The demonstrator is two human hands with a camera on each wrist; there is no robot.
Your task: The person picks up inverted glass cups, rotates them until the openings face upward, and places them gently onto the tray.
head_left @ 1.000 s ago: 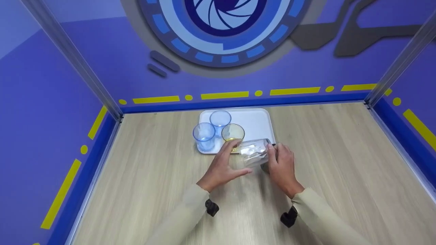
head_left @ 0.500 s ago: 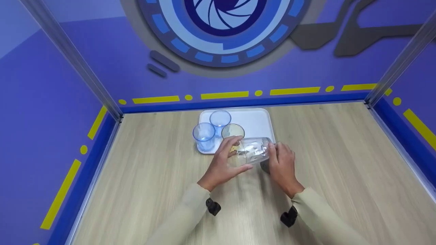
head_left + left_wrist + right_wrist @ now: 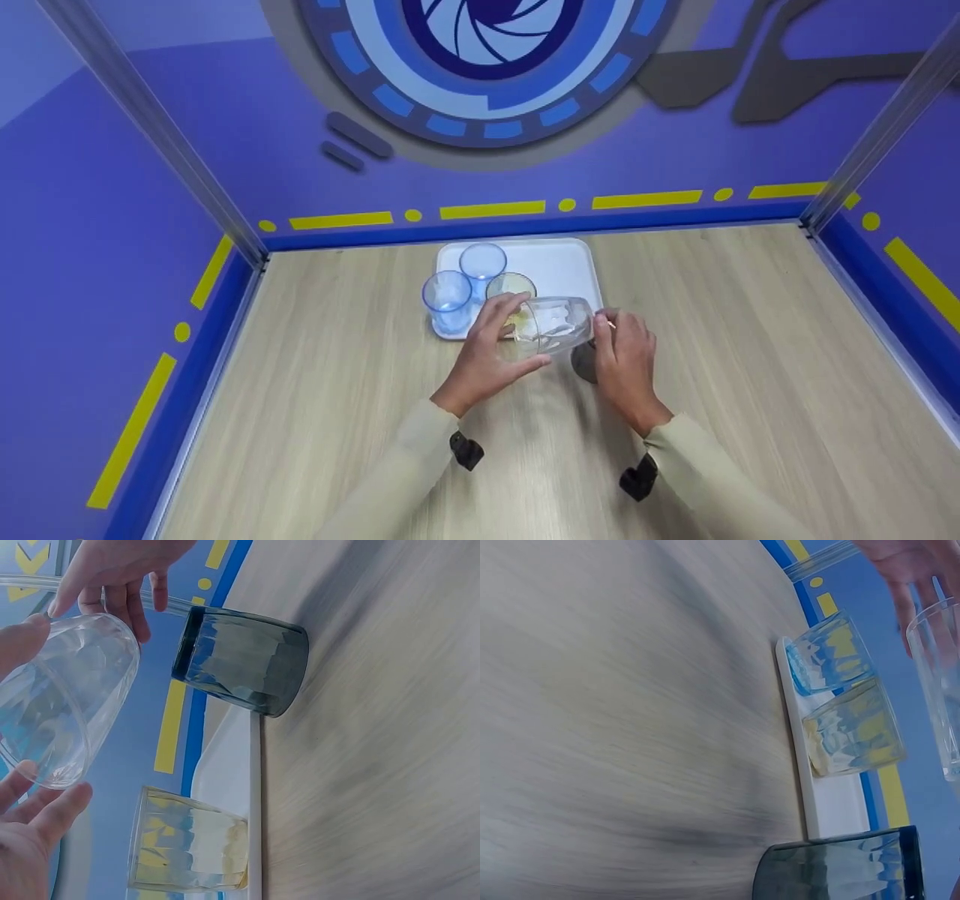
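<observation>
A clear tumbler [image 3: 564, 324] is held on its side above the table, its rim towards the left and its base towards the right. My left hand [image 3: 484, 369] curls its fingers around the rim end, the thumb along the near side. At the base, my right hand [image 3: 628, 367] pinches with thumb and fingertips. Close below, partly behind the right hand, a dark grey tumbler [image 3: 251, 660] stands upright on the table. Just beyond the left fingers stands a yellowish tumbler [image 3: 855, 731], partly covered in the head view.
A white tray [image 3: 566, 262] lies near the back wall. On its left part stand two blue tumblers, one in front [image 3: 448, 300] and one behind [image 3: 482, 262], beside the yellowish one. Blue-purple panels [image 3: 187, 150] enclose the wooden table [image 3: 322, 390] at the back and sides.
The clear tumbler has turned slightly in the hands and lies more level. My right hand has shifted a little to the right, showing more of the grey tumbler. The tray's tumblers have not moved.
</observation>
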